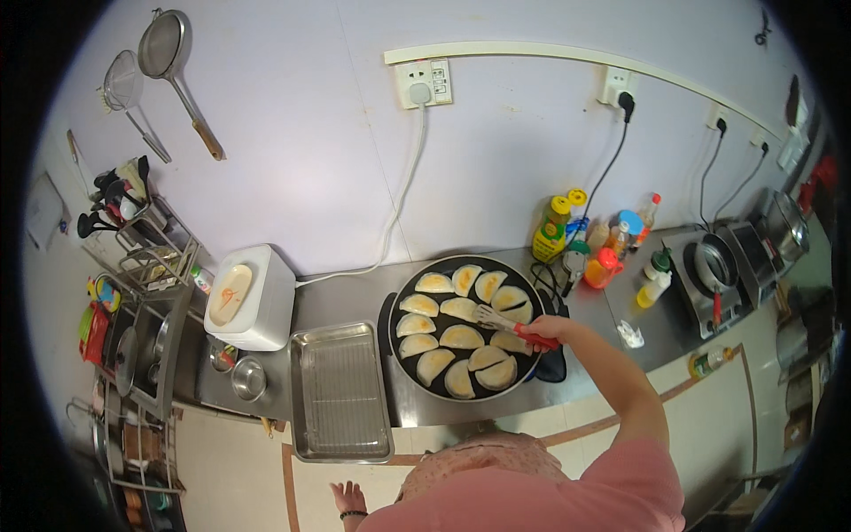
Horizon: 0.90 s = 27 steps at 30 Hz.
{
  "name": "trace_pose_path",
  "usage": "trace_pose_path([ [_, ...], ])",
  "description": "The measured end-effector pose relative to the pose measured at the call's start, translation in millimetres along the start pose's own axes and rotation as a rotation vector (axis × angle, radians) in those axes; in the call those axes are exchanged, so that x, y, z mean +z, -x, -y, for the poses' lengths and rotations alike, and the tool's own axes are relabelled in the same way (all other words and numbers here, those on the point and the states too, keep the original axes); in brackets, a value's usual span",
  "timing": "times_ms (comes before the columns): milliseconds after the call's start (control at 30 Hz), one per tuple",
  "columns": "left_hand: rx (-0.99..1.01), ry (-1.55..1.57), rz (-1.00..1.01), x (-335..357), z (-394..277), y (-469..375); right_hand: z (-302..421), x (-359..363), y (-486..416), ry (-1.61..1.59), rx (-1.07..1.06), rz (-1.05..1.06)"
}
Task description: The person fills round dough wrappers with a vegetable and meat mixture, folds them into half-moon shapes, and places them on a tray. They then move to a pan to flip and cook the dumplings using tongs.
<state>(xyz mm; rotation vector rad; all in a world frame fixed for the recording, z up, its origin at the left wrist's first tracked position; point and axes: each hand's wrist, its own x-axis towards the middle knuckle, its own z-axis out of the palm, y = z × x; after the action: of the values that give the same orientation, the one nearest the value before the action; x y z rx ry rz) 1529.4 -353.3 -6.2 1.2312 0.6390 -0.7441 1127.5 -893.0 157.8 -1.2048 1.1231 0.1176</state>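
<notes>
My right hand point(546, 332) grips the red handle of a pair of metal tongs point(495, 319), whose tips rest at a half-moon dumpling point(460, 309) near the middle of a round black electric griddle pan point(444, 392). Several more half-moon dumplings, many with golden-brown faces, lie spread over the pan. Below the counter edge, at the bottom of the view, my left hand point(348, 499) hangs with fingers apart and holds nothing. Nearest to it is a rectangular steel tray point(299, 399) with a wire rack in it, left of the pan.
On the left stand a white appliance point(276, 299) with an oval dish on top, small steel bowls point(249, 378) and a utensil rack point(163, 386). Sauce bottles point(552, 229) and a black cable stand behind right. Farther right are a crumpled tissue point(629, 334) and a small pan point(716, 261) on a cooker.
</notes>
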Motion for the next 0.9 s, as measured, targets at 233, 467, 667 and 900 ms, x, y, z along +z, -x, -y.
trace_pose_path([
  [233, -0.122, 0.044, -0.243, -46, 71, 23, 29, 4, -52, -0.003, -0.083, 0.087],
  [467, -0.043, -0.023, -0.206, -66, 90, 33, 4, 8, -4, 1.105, -0.909, -0.678],
  [667, -0.033, -0.1, -0.311, -49, 64, 36, -7, 24, -9, 1.204, -1.024, -0.868],
  [900, -0.033, -0.15, -0.225, -21, 40, 47, -16, 29, -1, 1.341, -1.005, -0.965],
])
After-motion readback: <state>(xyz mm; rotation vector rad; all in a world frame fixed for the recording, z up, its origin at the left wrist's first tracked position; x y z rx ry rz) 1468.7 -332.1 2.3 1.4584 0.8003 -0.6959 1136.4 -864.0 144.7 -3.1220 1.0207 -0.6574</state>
